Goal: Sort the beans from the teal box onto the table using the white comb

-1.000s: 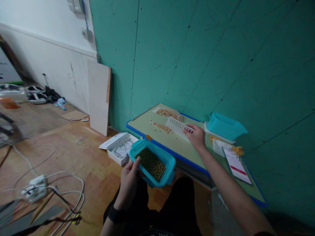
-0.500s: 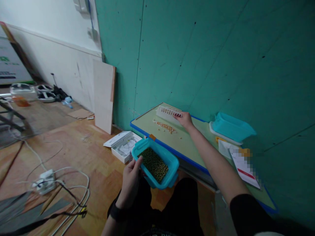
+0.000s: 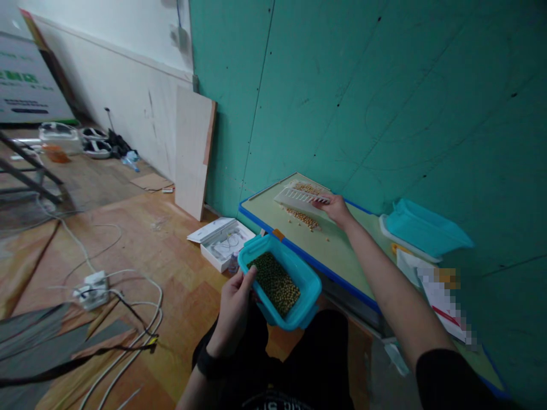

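Observation:
My left hand [image 3: 236, 296] grips the near-left end of a turquoise plastic container [image 3: 311, 279], thumb over its rim, and holds it above my lap. Green beans [image 3: 265, 272] and pale yellowish beans [image 3: 287, 295] lie inside it. Over the table [image 3: 342, 259], my right hand [image 3: 337, 209] is closed on the near-right end of a white slotted plastic basket [image 3: 294, 199], which is tilted. Pale beans [image 3: 308, 187] show at its far side; whether they lie in it or behind it I cannot tell. A loose strip of pale beans [image 3: 304, 219] lies on the tabletop before it.
A second turquoise container [image 3: 427, 225] stands on a white tray [image 3: 408, 250] at the table's right, near papers [image 3: 444, 302]. An open white box [image 3: 217, 256] sits on the floor by the table. Cables and a power strip [image 3: 94, 289] lie at left. A green wall [image 3: 342, 85] borders the table.
The basket has tipped so that pale beans now show at its far side. My left hand still holds the turquoise container. The whole view has shifted, with things appearing further right.

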A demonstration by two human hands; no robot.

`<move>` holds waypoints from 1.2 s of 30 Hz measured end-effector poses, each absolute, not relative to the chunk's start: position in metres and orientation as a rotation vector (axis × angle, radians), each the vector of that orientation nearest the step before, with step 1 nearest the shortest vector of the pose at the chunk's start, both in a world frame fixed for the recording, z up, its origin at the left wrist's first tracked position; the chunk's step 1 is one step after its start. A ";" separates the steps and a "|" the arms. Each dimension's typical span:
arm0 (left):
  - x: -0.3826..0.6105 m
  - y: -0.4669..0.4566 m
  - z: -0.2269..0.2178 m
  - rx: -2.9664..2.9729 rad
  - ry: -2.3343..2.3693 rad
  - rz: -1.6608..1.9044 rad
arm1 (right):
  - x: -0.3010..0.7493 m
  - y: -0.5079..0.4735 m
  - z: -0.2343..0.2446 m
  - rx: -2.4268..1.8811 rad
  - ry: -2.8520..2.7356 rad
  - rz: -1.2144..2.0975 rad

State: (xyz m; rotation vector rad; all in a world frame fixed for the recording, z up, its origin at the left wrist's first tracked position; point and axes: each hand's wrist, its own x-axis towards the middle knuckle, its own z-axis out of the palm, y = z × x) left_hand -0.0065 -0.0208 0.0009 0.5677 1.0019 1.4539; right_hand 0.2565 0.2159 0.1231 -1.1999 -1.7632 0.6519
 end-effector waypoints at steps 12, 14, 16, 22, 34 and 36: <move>-0.006 -0.020 0.001 0.579 1.000 1.483 | 0.260 0.199 0.125 -1.173 -1.802 0.705; -0.006 -0.020 0.002 0.554 0.993 1.480 | 0.263 0.195 0.127 -1.172 -1.778 0.687; -0.005 -0.022 0.003 0.536 0.996 1.477 | 0.269 0.188 0.132 -1.172 -1.727 0.640; -0.003 -0.030 0.009 0.506 1.016 1.522 | 0.315 0.135 0.143 -1.317 -1.535 0.266; 0.004 -0.026 0.016 0.637 0.944 1.507 | 0.347 -0.010 0.122 -1.599 -1.347 -0.142; 0.006 -0.025 0.017 0.661 0.949 1.496 | 0.345 -0.025 0.116 -1.636 -1.308 -0.136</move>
